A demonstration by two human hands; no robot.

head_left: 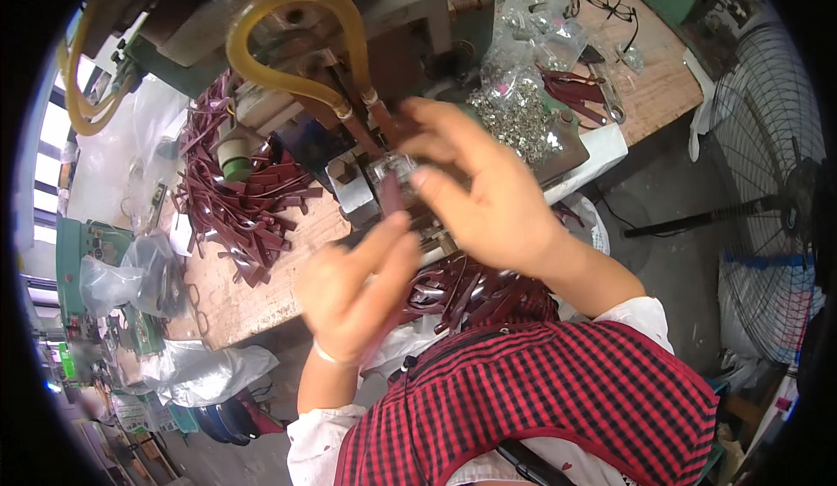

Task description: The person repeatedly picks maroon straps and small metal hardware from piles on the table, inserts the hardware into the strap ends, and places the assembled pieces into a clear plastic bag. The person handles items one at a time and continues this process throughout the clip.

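Below the head of a bench machine (384, 28), my left hand (357, 290) pinches a short maroon strap (391, 197) that points up toward the machine's working spot. At the strap's far end lies a small silvery metal piece, which looks like a buckle (394, 169). My right hand (488, 190) reaches in from the right, its thumb beside the metal piece and its other fingers bent near the copper-coloured rods (377, 120). Motion smears those fingers, so whether they grip anything is unclear.
Maroon straps (248, 203) heap on the wooden table left of the machine; more straps (479, 290) lie on my lap. Small shiny metal parts (523, 120) pile up at right. A yellow hose (240, 41) loops above my hands. A large fan (767, 198) stands far right.
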